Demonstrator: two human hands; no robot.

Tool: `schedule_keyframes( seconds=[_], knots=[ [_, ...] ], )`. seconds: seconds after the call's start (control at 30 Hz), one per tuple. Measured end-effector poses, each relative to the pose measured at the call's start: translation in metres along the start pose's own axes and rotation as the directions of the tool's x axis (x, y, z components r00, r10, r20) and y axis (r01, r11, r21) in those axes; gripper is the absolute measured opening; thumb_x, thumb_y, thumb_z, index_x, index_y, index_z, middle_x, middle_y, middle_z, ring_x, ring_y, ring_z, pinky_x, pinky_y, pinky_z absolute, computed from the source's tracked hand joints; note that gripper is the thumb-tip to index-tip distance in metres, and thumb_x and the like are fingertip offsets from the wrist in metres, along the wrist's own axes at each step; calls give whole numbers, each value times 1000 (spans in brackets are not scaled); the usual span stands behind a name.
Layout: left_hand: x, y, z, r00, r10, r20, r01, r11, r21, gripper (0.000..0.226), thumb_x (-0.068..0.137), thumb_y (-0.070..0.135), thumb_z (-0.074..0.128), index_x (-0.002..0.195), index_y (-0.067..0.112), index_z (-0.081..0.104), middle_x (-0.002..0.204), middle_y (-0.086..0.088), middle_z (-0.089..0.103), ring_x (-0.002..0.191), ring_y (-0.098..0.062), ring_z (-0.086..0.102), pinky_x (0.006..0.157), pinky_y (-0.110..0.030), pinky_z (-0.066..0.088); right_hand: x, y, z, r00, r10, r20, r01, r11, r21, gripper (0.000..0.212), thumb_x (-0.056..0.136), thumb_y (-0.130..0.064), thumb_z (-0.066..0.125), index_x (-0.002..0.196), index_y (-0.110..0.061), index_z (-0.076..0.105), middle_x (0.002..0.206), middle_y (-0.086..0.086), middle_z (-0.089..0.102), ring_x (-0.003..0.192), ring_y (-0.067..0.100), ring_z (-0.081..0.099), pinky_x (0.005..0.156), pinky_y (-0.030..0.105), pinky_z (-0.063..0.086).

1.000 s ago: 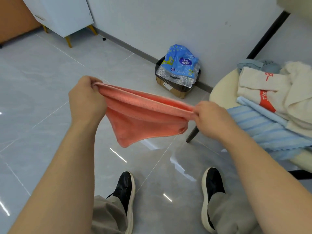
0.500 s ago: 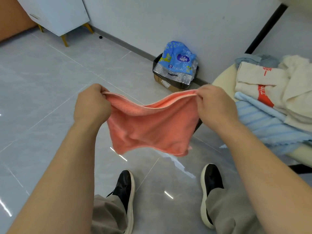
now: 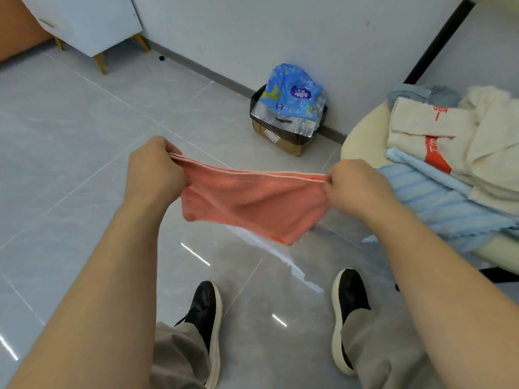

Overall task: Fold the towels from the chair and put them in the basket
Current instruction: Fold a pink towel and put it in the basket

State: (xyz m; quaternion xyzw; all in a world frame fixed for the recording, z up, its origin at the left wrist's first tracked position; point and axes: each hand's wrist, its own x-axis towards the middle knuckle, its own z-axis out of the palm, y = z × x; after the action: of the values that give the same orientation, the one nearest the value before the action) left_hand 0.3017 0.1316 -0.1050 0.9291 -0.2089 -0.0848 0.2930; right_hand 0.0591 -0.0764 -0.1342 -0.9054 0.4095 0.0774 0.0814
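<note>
over the floor (image 3: 84, 153), in front of the knees, the left hand (image 3: 153, 175) is a fist clamped on one top corner of the pink towel (image 3: 252, 203). the right hand (image 3: 356, 186) pinches the other top corner, fingers curled round the hem. together they hold the towel in the air, clear of the floor and just left of the chair (image 3: 362, 136).

half a second ago the top edge sagged between the hands and the cloth hung almost square to the camera. now that edge is pulled straight and slopes down toward the right hand, which sits a little lower than before. the lowest corner hangs on the right side; a second ago it hung on the left.

the right hand hides part of the blue towel (image 3: 438, 203), which lies on the chair seat and drapes over its front edge. cream towels (image 3: 429, 122) with red print are piled behind it.

beyond the pink towel a box (image 3: 278, 138) stands against the wall (image 3: 280, 29), a blue bag (image 3: 292, 94) stuffed in its top. a white cabinet (image 3: 84, 21) stands far left. a black pole (image 3: 438, 37) slants up behind the chair. two black shoes (image 3: 207, 310) stand on the tiles below.
</note>
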Motion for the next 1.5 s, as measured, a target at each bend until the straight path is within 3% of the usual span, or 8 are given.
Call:
schedule_keyframes(
  seconds=[0.37,0.43,0.5,0.53,0.6,0.67,0.8,1.5],
  knots=[
    [3,-2,2,999,2,-49,-3,999,-32,41,74,-10,44,100,15,64,99,-7,66,91,-25,60,71,-33,46,0,3,-12,986,-63,155,61,998,12,18,82,-24,60,70,-13,68,69,7,63,69,30,62,64,40,56],
    [2,1,1,998,27,-65,-29,999,-35,41,73,-9,42,99,15,64,98,-7,66,92,-25,60,72,-33,46,-2,-4,-20,986,-104,-133,115,990,80,20,87,-23,55,72,-15,66,77,9,65,78,35,62,66,37,52],
    [0,6,-1,990,72,-118,-82,993,-79,42,74,-5,38,101,15,63,96,-7,67,92,-25,61,75,-32,46,-12,-17,-20,760,-118,-639,258,957,130,20,93,-17,53,99,-14,72,100,11,70,93,34,60,80,38,48],
    [0,7,-1,987,88,-133,-101,990,-96,41,75,-4,37,101,15,63,95,-7,68,91,-25,62,76,-32,47,-15,-24,-19,753,-143,-642,265,959,97,24,95,-14,55,113,-11,70,109,12,69,98,33,60,86,39,48],
    [-4,8,2,991,129,-42,-132,989,-74,37,76,-3,43,96,19,65,91,-7,70,90,-26,65,78,-35,53,-25,-33,-5,971,-227,80,230,972,-38,27,93,-15,58,118,-8,68,115,15,69,99,30,63,89,38,51],
    [-9,14,14,962,207,179,-220,974,59,33,76,-5,49,87,22,66,86,-7,71,88,-26,67,74,-32,52,-24,-39,5,894,-117,432,186,975,-121,15,88,-11,58,94,-8,71,99,16,72,90,31,68,76,35,56],
    [-14,18,27,959,236,160,-253,962,98,34,78,-4,46,93,19,65,94,-5,68,85,-22,56,68,-30,42,-4,-42,-3,986,-158,50,159,987,-17,13,81,-11,57,81,-12,70,76,12,64,70,32,59,57,31,45],
    [-5,8,7,995,100,-24,-99,993,59,36,82,-5,41,103,11,66,92,-5,61,83,-24,52,70,-31,39,2,-12,-6,991,-24,-132,43,989,144,23,88,-19,50,104,-23,67,104,7,68,98,34,62,79,39,53]
  ],
)
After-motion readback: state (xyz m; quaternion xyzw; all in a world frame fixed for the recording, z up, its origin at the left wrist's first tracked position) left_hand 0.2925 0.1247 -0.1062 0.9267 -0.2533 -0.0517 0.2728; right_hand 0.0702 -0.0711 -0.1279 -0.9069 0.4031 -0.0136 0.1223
